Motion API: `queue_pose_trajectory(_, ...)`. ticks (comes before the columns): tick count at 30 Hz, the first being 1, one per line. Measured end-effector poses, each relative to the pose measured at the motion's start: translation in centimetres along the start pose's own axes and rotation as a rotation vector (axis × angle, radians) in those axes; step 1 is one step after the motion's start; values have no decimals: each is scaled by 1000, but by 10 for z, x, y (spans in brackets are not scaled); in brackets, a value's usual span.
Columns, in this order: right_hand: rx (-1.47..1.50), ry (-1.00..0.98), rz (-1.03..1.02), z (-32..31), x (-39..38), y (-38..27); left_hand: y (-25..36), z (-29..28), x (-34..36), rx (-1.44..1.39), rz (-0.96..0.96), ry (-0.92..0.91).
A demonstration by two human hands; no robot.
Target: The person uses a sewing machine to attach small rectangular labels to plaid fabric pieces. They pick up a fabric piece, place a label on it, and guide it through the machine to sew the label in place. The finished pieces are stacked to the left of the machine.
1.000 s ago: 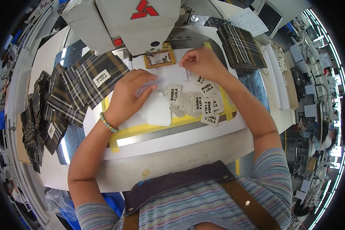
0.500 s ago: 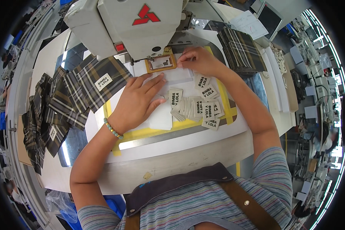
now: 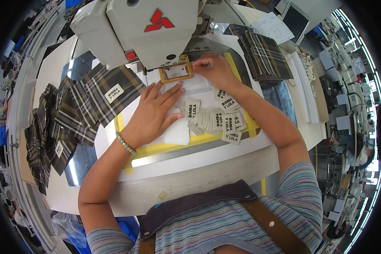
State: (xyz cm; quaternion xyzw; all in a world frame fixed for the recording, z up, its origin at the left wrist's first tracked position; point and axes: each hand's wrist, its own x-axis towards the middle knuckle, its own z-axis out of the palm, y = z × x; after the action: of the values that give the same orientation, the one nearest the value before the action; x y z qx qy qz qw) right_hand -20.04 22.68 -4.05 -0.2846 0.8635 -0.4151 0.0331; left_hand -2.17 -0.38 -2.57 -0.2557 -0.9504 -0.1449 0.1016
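My left hand, a beaded bracelet at its wrist, lies with fingers spread on white sheeting just below a small yellow rectangular frame under the sewing head. My right hand has its fingertips pinched at the frame's right edge; whatever is between them is too small to make out. Between my forearms, a loose spread of cream printed fabric labels rests on the yellow-taped sheet. Left of my left hand lie plaid fabric pieces, some with a cream label on them.
A stack of folded plaid pieces sits at the right rear, beside long white sheets. Further back are papers and a dark screen. The table's front edge runs before my body; other workstations line both sides.
My left hand has moved forward and right and flattened out, fingers spread below the frame. My right hand has shifted slightly left to the frame's right edge, fingers still pinched.
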Motion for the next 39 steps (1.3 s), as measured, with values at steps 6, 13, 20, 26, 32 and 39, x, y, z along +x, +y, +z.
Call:
queue_pose_trajectory(6, 152, -365, -103, -37, 10, 13, 0, -7, -1, -69, 8, -22)
queue_pose_trajectory(13, -20, -57, 31, -1, -1, -6, -1, -2, -1, -65, -2, -9)
queue_pose_trajectory(20, -91, -25, 9, -6, -6, -17, -2, 1, -1, 18, -50, -27)
queue_pose_trajectory(26, -290, -223, -275, -41, -36, -14, -2, -6, -2, -14, -84, 3)
queue_pose_trajectory(32, -560, -231, -467, -15, -67, -25, -5, -7, -3, -9, -99, 16)
queue_pose_trajectory(39, -569, -173, -419, 1, -72, -29, -2, -11, -1, 26, -85, 12)
